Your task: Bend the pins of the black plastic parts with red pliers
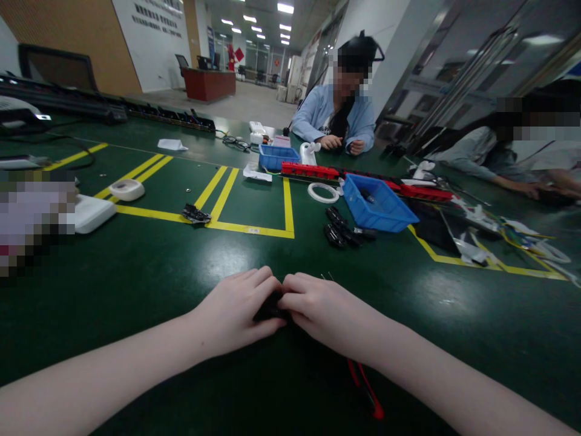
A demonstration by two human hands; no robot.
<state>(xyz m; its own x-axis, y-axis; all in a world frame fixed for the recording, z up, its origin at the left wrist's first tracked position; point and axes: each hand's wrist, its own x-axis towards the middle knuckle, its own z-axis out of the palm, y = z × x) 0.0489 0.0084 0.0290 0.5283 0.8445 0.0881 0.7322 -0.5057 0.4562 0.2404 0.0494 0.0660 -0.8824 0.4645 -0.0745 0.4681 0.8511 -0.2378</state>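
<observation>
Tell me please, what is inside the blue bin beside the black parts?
The blue bin holds something small and dark. Its near wall covers part of the bottom, so anything there cannot be seen.

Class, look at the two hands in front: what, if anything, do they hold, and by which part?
The left hand and right hand hold a small black piece; fingers hide which part.

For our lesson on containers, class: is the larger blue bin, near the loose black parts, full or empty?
Partly filled: the blue bin holds some dark items, and bare blue shows inside.
</observation>
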